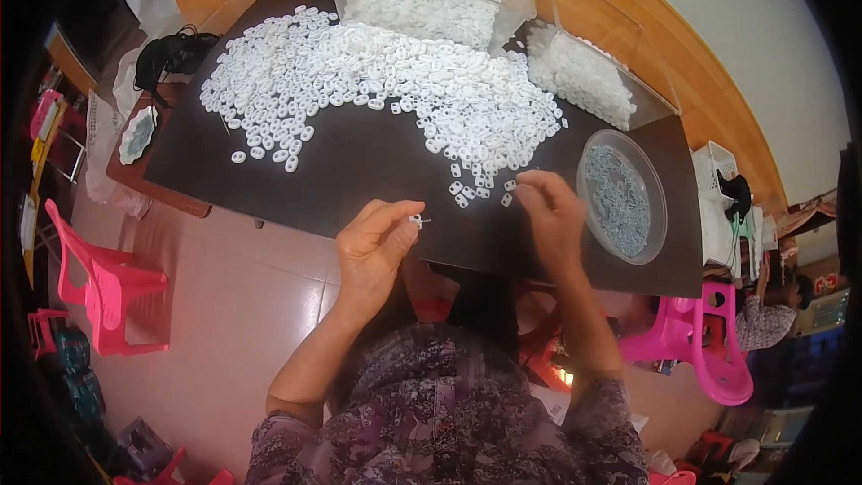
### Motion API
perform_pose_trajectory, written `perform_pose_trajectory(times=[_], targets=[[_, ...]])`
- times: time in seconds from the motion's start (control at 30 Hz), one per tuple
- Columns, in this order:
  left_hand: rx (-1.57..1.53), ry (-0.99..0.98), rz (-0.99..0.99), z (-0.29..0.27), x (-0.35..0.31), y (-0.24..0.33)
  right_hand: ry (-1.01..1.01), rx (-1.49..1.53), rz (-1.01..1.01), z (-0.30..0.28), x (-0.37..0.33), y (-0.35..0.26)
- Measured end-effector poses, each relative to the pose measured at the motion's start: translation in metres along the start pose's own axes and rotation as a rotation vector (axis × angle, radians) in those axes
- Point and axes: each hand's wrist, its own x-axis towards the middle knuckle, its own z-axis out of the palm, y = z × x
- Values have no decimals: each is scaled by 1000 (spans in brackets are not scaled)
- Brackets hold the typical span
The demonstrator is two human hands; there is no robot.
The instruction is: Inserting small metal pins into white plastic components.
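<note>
Over the table's near edge, my left hand [373, 238] pinches a small white plastic piece [415, 219] between thumb and forefinger. A thin metal pin or screw sticks out of its right side. My right hand [552, 211] is low over the table, thumb and forefinger drawn together. Right beside its fingertips is a loose white plastic piece [509, 186]; whether the fingers grip anything is too small to make out. Beyond both hands spreads a wide heap of white plastic pieces [368, 63], oval ones with two holes to the left and squarer ones to the right.
A round clear tub [660, 229] of small grey-blue metal parts stands right of my right hand. Two clear bins, one at the back [422, 22] and one at the back right [584, 90], hold more white pieces. Pink plastic chairs stand left [112, 283] and right [696, 346] of the dark table [359, 162].
</note>
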Motion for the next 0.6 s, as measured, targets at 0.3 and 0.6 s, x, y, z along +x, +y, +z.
perform_pose_trajectory(times=[0.3,0.6], targets=[[-214,33,-152,8,4,-6,-55,-325,-399,30,26,-6],[-252,125,-207,2,7,-3,-136,-568,-653,94,62,-3]])
